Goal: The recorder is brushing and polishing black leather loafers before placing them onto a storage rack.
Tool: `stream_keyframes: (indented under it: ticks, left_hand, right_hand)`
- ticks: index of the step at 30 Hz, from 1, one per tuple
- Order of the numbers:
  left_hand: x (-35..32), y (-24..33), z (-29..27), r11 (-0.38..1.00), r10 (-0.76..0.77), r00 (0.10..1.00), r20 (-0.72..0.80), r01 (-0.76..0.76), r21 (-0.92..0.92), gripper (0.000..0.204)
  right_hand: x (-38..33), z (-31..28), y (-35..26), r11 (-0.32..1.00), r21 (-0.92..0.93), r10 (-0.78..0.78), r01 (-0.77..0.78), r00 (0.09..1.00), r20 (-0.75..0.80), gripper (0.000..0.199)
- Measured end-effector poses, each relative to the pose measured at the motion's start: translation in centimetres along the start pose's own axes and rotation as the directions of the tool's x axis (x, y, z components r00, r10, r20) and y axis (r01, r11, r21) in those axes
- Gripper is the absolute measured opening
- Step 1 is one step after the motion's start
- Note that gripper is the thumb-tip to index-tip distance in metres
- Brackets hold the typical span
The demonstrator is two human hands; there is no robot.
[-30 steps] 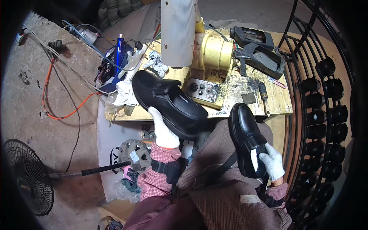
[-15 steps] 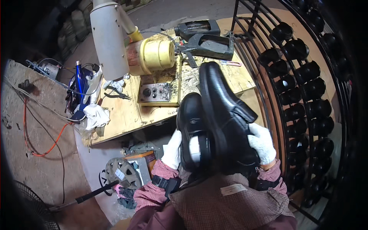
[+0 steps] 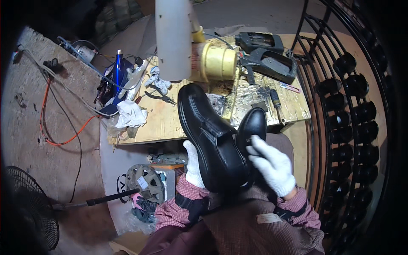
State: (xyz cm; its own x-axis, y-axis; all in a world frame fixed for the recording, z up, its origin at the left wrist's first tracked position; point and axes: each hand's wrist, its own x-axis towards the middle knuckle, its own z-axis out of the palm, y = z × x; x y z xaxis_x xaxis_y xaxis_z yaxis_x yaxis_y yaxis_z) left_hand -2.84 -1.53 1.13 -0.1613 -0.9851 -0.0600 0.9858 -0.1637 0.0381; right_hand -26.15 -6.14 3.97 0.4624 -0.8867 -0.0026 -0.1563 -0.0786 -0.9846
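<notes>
A black slip-on shoe (image 3: 208, 136) is tilted above my lap, toe pointing away, one side and the sole edge in sight. Against its left edge is my left hand (image 3: 193, 166) in a white knit glove, thumb raised; its other fingers are hidden behind the shoe, which it grips. Close on the right is a second black shoe (image 3: 253, 124), toe away; its rear part is hidden. My gloved right hand (image 3: 273, 166) has its fingers stretched out at this second shoe's upper, their tips touching or very near it.
A wooden workbench (image 3: 163, 123) carries a yellow-ended heat blower (image 3: 216, 63), pliers (image 3: 160, 96), a screwdriver (image 3: 276, 102), black cut-open containers (image 3: 272, 63) and a blue bottle (image 3: 118, 70). On the right stands a metal rack (image 3: 312, 119) with many black shoes. A fan (image 3: 34, 204) is at lower left.
My view has turned left, so the bench appears further right. The shoes have been turned and shifted in my hands. My right hand has moved from a heel to the second shoe's upper, fingers straightened.
</notes>
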Motion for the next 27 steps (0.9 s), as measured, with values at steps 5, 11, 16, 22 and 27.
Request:
stream_keyframes:
  ticks: [5,11,16,22,27]
  left_hand:
    - [1.7,4.2,0.9,0.859,0.273,0.919,-0.286,-0.099,0.502,0.093]
    - [4.2,8.3,1.8,0.826,0.405,0.89,-0.211,-0.257,0.502,0.084]
    - [2.9,8.5,0.8,0.771,0.443,0.891,-0.097,-0.323,0.549,0.091]
    - [1.0,4.5,-1.2,0.975,0.145,0.989,0.036,-0.149,0.165,0.11]
    - [1.6,3.9,-0.6,0.912,0.238,0.97,-0.041,-0.209,0.352,0.059]
  right_hand:
    - [-3.2,-3.1,1.4,0.96,-0.266,0.026,-0.09,0.972,-0.236,0.052]
    - [-4.5,-5.7,4.2,0.839,-0.516,-0.019,-0.173,0.938,-0.345,0.065]
    - [1.6,-8.2,7.4,0.728,-0.678,-0.199,-0.1,0.916,-0.348,0.071]
    - [9.9,-7.9,10.7,0.401,-0.881,-0.023,-0.253,0.958,-0.285,0.086]
    - [11.8,-8.0,12.4,0.192,-0.959,-0.099,-0.206,0.969,-0.228,0.076]
